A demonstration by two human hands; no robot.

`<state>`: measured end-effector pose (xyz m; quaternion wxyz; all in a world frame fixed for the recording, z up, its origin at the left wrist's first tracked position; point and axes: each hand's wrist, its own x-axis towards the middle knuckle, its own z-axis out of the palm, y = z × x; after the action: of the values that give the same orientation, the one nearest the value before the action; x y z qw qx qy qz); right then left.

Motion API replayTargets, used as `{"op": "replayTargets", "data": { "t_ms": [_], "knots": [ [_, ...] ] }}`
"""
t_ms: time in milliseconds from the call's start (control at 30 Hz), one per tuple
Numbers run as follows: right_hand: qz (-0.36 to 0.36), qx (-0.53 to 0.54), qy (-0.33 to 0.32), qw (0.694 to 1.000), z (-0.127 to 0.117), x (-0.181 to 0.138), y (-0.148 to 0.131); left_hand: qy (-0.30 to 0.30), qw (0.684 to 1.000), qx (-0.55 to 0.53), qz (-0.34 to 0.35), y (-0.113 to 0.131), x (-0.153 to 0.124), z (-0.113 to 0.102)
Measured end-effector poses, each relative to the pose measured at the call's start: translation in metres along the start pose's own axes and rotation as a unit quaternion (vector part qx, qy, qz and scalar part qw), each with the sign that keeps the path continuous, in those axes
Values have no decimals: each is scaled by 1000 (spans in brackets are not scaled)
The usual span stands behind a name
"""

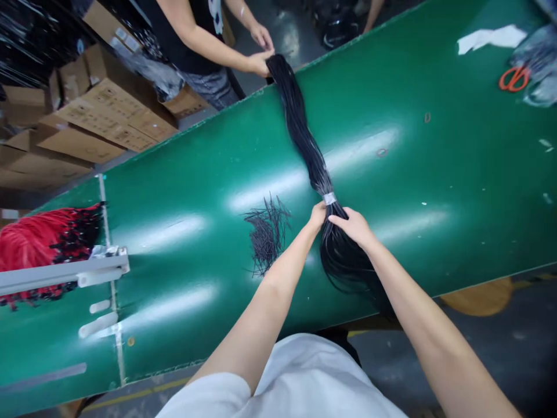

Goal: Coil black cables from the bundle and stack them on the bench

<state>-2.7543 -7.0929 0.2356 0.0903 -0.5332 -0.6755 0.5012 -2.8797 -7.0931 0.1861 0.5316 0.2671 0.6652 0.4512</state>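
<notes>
Bundle: long black bundle of thin cords (304,139); lay slantwise across glossy green tabletop (435,191), far edge to near edge. Near end fanned out loose and spilled over near edge, close to the white-shirted torso.
Band: pale silvery tape band (329,198); wrapped tight round bundle approx. where the loose fan began, just beyond both hands.
L hand: left hand (319,216); sat at bundle's left side right below band, fingertips pinched shut on the strands.
R hand: right hand (354,226); lay on top of bundle, right side, touching it. Fingers stretched twd band, close together and slightly bent; couldn't tell whether anything was gripped underneath.
Far end: clasped in co-worker's hand (260,62) at far table edge, fingers closed round it. Co-worker's other hand (262,36) was just above, apart from the cords.
Offcuts: small heap of short black cord bits (266,232); on tabletop just left of L hand, not touching it.
Left side: red-and-black cord bunch (39,244) beneath grey metal bar (65,273); well apart from hands.
Far right: orange-handled scissors (514,78) and white paper scrap (489,38); near table's far corner, well apart from bundle.
Beyond table: brown cardboard boxes (100,116); stacked left of co-worker.
</notes>
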Motion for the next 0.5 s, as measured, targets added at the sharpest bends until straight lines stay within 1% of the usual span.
{"op": "replayTargets", "data": {
  "t_ms": [67, 100, 133, 167, 233, 267, 300, 333, 367, 433, 467, 500],
  "knots": [
    [-39, -5, -10, 999, -13, -14, -7, -63, 998, -24, 4, 12, 6, 13],
    [-49, -13, -4, 999, -23, -18, -9, -92, 995, -34, 4, 17, 8, 19],
    [-54, -23, 16, 998, -34, -20, -9, -118, 992, -42, -1, 21, 10, 26],
    [-55, -32, 52, 997, -46, -19, -9, -140, 989, -47, -9, 23, 11, 32],
    [-58, -46, 142, 987, -70, -10, -4, -172, 983, -55, -30, 23, 9, 42],
    [-57, -32, 156, 986, -80, -1, -1, -181, 981, -58, -41, 21, 8, 47],
    [-51, -3, 135, 989, -87, 9, 2, -186, 980, -61, -48, 18, 6, 51],
    [-40, 31, 84, 995, -91, 21, 4, -185, 979, -63, -54, 15, 5, 55],
    [-27, 66, 14, 997, -93, 33, 6, -182, 979, -65, -59, 12, 4, 58],
    [-2, 111, -123, 986, -91, 53, 6, -182, 979, -66, -66, 7, 6, 64],
    [4, 113, -162, 980, -90, 60, 5, -184, 979, -67, -64, 6, 8, 66],
    [3, 113, -175, 978, -90, 65, 4, -188, 978, -70, -61, 6, 10, 67]
  ]
}}
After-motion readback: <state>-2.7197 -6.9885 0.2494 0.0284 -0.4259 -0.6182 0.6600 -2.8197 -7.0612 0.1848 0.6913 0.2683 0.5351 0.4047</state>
